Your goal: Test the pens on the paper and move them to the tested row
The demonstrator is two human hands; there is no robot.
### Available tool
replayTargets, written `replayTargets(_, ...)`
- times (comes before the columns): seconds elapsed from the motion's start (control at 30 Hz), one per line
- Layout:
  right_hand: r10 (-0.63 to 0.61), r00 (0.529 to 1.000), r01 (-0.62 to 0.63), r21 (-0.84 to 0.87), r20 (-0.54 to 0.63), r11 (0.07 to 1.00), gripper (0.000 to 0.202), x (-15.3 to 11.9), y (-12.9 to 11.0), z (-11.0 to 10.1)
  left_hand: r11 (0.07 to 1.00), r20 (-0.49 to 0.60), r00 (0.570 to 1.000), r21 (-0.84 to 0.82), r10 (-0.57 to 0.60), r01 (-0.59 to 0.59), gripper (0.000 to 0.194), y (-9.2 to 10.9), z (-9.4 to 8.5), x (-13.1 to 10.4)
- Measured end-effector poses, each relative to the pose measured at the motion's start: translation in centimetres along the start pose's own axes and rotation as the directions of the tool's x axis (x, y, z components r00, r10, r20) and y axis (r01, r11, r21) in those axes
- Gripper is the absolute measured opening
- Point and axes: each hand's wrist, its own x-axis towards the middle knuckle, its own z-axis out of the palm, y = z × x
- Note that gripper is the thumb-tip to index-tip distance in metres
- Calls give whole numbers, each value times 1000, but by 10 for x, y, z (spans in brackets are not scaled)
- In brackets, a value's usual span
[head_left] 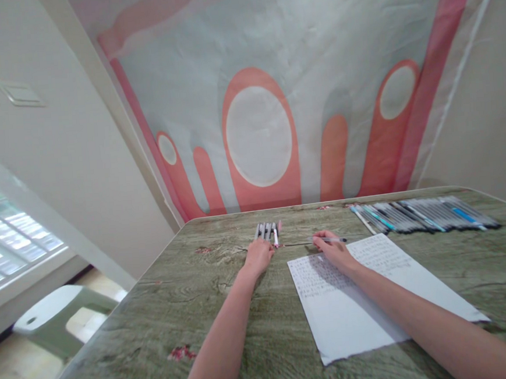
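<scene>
My right hand (pixel 331 253) is closed on a slim pen (pixel 333 239), above the top left of a handwritten sheet of paper (pixel 342 317). The pen lies nearly level and its dark end points right. My left hand (pixel 259 255) rests on the table at the near ends of a small row of pens (pixel 265 231), with its fingers forward and apart from a full grip. Its fingertips are too small to make out clearly. A white pen (pixel 276 237) with a pinkish end stands out at the right of that row.
Many grey and blue pens (pixel 421 216) lie side by side at the back right of the wood-patterned table (pixel 158 325). A patterned backdrop (pixel 262 194) hangs behind the table. To the left, on the floor, is a pale green and white stool (pixel 56 310).
</scene>
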Motion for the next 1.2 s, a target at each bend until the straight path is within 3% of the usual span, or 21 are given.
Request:
replayTargets(0.1, 16, 1000, -16, 48, 8, 999, 23, -1, -3, 0, 969, -127, 992, -245, 12, -43, 10, 14, 5, 2)
replayTargets(0.17, 26, 1000, -28, 97, 15, 995, 23, -2, -6, 0, 880, -148, 988, -473, -36, -39, 10, 28, 13, 4)
replayTargets(0.3, 39, 999, -41, 217, 14, 975, 24, -4, -13, -2, 550, 47, 974, -819, -220, 163, 12, 53, 38, 5)
replayTargets(0.37, 47, 999, -49, 285, 12, 957, 24, -5, -16, -3, 413, 104, 957, -885, -273, 214, 16, 58, 47, 5)
replayTargets(0.47, 75, 996, -87, 373, 48, 924, 24, -7, -19, -3, 280, 132, 947, -935, -292, 217, 23, 59, 52, 2)
replayTargets(0.8, 98, 949, -262, 575, 300, 775, 19, -12, -29, -3, 149, 136, 958, -973, -253, 177, 28, 58, 46, -3)
replayTargets(0.93, 102, 938, -286, 572, 332, 769, 18, -10, -28, -5, 97, 171, 950, -975, -262, 202, 30, 60, 43, -3)
replayTargets(1.2, 115, 933, -292, 529, 342, 797, 22, -8, -27, -7, 83, 189, 940, -972, -283, 220, 33, 61, 37, -4)
